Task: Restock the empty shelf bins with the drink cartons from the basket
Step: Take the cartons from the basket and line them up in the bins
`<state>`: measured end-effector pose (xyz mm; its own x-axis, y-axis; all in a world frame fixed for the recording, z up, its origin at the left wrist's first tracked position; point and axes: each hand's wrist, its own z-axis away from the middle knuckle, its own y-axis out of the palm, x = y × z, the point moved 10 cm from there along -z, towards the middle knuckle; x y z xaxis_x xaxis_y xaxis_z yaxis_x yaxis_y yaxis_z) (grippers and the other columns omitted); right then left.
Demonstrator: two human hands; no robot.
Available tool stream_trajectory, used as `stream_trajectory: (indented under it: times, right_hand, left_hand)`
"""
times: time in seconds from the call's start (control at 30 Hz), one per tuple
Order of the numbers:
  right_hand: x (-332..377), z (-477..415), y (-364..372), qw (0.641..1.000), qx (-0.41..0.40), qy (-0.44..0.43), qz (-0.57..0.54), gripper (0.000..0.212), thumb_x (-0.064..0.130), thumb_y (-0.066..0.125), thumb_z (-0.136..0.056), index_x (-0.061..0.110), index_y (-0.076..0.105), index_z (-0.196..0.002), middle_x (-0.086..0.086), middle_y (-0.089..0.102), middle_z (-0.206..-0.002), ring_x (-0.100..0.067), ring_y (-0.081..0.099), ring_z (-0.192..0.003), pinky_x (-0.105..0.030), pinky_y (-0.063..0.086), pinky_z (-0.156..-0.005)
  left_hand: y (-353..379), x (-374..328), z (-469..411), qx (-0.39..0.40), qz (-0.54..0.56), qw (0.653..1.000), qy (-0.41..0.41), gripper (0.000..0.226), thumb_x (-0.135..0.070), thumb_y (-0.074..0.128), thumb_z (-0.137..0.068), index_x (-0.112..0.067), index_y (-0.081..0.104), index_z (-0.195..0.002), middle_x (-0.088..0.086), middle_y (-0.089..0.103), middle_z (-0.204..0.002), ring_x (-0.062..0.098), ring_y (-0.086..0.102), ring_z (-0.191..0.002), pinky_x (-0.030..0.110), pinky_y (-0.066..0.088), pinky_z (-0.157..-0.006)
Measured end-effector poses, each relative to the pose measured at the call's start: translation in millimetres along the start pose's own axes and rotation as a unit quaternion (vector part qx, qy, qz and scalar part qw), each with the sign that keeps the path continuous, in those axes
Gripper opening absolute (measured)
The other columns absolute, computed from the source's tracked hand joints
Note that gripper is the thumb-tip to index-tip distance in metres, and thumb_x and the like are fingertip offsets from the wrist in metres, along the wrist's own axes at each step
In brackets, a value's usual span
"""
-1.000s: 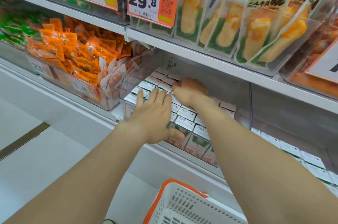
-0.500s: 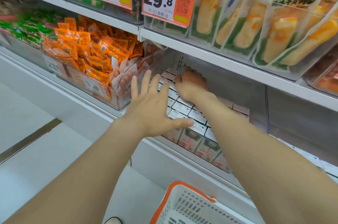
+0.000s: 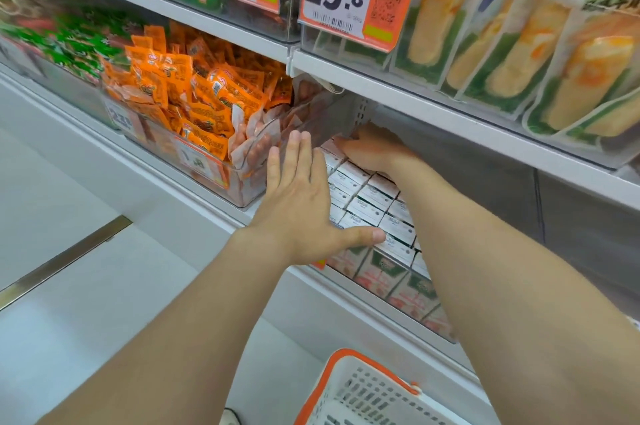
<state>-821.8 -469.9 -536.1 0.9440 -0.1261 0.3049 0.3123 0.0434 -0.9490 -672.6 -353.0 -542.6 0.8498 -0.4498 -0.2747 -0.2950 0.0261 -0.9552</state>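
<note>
Inside the clear bin [image 3: 325, 123], white-topped cartons [image 3: 367, 208] show green-and-red fronts, packed tightly.

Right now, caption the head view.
Left hand flat over drink cartons in the shelf bin, right hand reaching behind; basket below.

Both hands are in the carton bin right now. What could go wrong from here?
The right hand reaches deep under the white upper shelf, partly out of sight, so a blind push might tip the white-topped drink cartons at the back.
The flat left hand lies beside the clear plastic bin of orange snack packets; a sideways shove could shift that bin.
The rows look tightly packed; forcing could crush cartons.
</note>
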Motion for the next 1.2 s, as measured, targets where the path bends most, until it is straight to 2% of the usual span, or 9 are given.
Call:
stream_trajectory:
  times: [0.13,0.3,0.47,0.6,0.73,0.8,0.93,1.07,1.2]
  right_hand:
    - [-5,4,12,1.0,-0.009,0.006,-0.001,0.068,0.064,0.025,-0.104,0.021,0.048,-0.151,-0.008,0.05,-0.156,-0.033,0.052,-0.137,-0.038,0.04,-0.099]
    - [1,21,7,0.999,0.008,0.027,0.026,0.073,0.067,0.018,-0.102,0.025,0.031,-0.16,-0.009,0.04,-0.162,-0.035,0.042,-0.144,-0.049,0.032,-0.114]
    - [-2,70,-13,0.995,-0.087,0.038,-0.036,0.048,0.042,0.033,-0.102,0.011,0.053,-0.133,-0.021,0.059,-0.136,-0.041,0.058,-0.12,-0.047,0.047,-0.101]
    - [-34,131,-33,0.986,-0.132,0.073,0.068,0.033,0.018,0.055,-0.092,0.004,0.06,-0.122,-0.021,0.06,-0.124,-0.044,0.059,-0.117,-0.047,0.052,-0.095]
    - [-85,169,-47,0.966,-0.091,0.144,0.194,0.043,0.013,0.063,-0.091,0.004,0.057,-0.132,-0.021,0.056,-0.131,-0.045,0.054,-0.123,-0.046,0.049,-0.098]
    - [-95,176,-49,0.966,-0.07,0.125,0.217,0.037,0.009,0.059,-0.093,0.005,0.058,-0.129,-0.02,0.059,-0.13,-0.043,0.059,-0.12,-0.045,0.051,-0.097]
    - [-85,184,-38,0.977,-0.009,0.082,0.196,0.028,0.002,0.054,-0.094,0.005,0.063,-0.119,-0.016,0.063,-0.121,-0.039,0.066,-0.108,-0.04,0.053,-0.083]
    - [-81,192,-37,0.977,-0.053,0.096,0.182,0.03,-0.002,0.056,-0.093,0.005,0.062,-0.122,-0.017,0.063,-0.12,-0.041,0.064,-0.113,-0.046,0.053,-0.091]
    - [-80,194,-31,0.979,-0.051,0.098,0.17,0.029,0.001,0.057,-0.096,0.003,0.06,-0.125,-0.02,0.062,-0.123,-0.044,0.061,-0.117,-0.043,0.052,-0.089]
  left_hand:
    - [1,-1,0,0.01,-0.008,1.0,0.006,0.146,-0.111,0.028,-0.063,-0.014,-0.004,-0.168,0.015,-0.026,-0.172,0.027,-0.046,-0.149,0.058,-0.028,-0.121]
    - [-2,-9,2,0.018,-0.043,0.999,0.012,0.123,-0.105,0.027,-0.071,-0.025,0.023,-0.165,0.014,0.004,-0.175,0.035,-0.038,-0.153,0.065,-0.028,-0.117]
    - [3,-37,6,0.035,-0.051,0.998,0.029,0.09,-0.083,0.025,-0.084,-0.022,0.047,-0.146,0.012,0.036,-0.16,0.043,-0.002,-0.16,0.071,-0.024,-0.116]
    - [11,-76,14,0.057,-0.029,0.995,0.077,0.053,-0.057,0.035,-0.102,-0.017,0.053,-0.133,0.011,0.048,-0.139,0.035,0.031,-0.146,0.067,0.004,-0.124]
    - [15,-100,23,0.09,-0.009,0.991,0.094,0.054,-0.056,0.042,-0.105,-0.018,0.052,-0.142,0.011,0.05,-0.141,0.035,0.043,-0.137,0.057,0.025,-0.121]
    - [9,-113,28,0.083,0.0,0.991,0.104,0.051,-0.054,0.046,-0.104,-0.019,0.055,-0.141,0.011,0.052,-0.139,0.036,0.048,-0.132,0.052,0.035,-0.114]
    - [10,-133,37,0.087,0.002,0.989,0.121,0.049,-0.051,0.05,-0.103,-0.023,0.056,-0.144,0.009,0.052,-0.141,0.035,0.048,-0.131,0.05,0.041,-0.106]
    - [10,-131,37,0.063,-0.023,0.992,0.109,0.052,-0.053,0.05,-0.102,-0.022,0.052,-0.144,0.009,0.047,-0.146,0.037,0.045,-0.134,0.053,0.037,-0.107]
    - [17,-115,32,0.067,-0.061,0.993,0.072,0.066,-0.064,0.034,-0.104,-0.023,0.037,-0.156,0.012,0.019,-0.171,0.043,0.011,-0.157,0.061,0.008,-0.126]
